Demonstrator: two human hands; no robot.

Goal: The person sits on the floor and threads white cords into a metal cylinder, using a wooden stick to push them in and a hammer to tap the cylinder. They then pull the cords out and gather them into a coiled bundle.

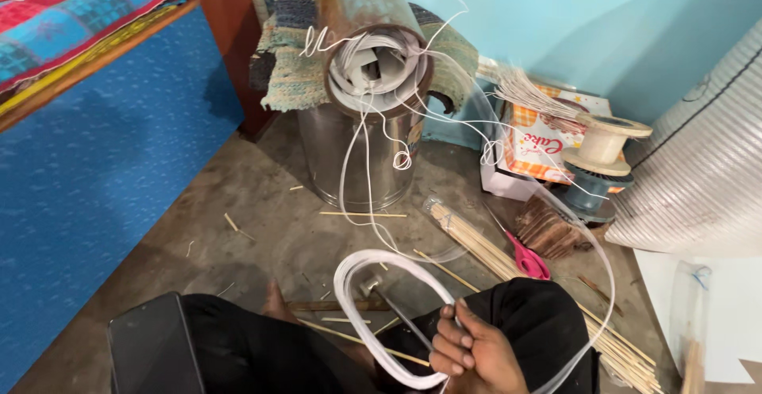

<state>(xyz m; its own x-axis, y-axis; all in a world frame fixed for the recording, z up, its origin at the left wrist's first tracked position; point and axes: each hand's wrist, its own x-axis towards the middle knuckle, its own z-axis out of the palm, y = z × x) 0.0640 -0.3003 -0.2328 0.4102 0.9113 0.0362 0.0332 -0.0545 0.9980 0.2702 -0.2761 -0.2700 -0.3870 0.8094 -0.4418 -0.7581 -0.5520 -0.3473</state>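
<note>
Looping up-left from the hand [475, 354], white cord coil [381, 315].

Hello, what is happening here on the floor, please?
A person sits on the concrete floor and one hand grips a coiled loop of white cord over the lap. The cord runs up to a rusty metal tube stuffed with more cord. Thin bamboo sticks, pink scissors and a dark phone lie nearby. Only one hand shows.

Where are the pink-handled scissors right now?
In the head view, right of centre on the floor: the pink-handled scissors lie beside the bundle of thin sticks, just above the person's knee.
</note>
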